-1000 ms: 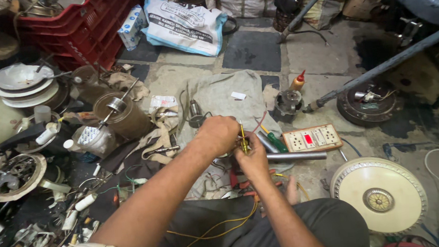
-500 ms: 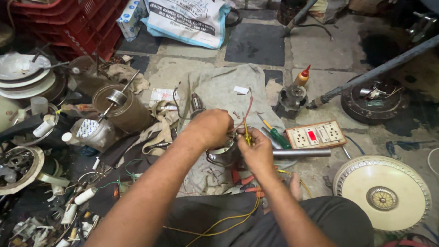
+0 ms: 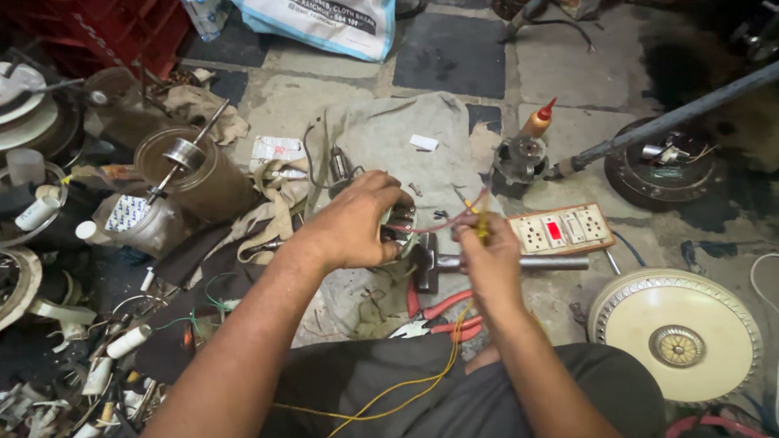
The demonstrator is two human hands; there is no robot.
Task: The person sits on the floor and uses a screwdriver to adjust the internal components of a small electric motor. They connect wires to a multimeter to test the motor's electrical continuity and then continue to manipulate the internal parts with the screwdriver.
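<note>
Wires [image 3: 441,226] are getting joined: we are gripping the motor [image 3: 399,232] with our left hand [image 3: 355,224], right hand [image 3: 490,259] pinching leads, pliers [image 3: 440,316] lying untouched.

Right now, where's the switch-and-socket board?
Head view, right of centre: the socket board lies on the floor just right of the right hand, above the cream fan cover.

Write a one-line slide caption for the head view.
Left hand grips a small motor part over a grey cloth while right hand pinches red and yellow wires beside a switch board.
</note>
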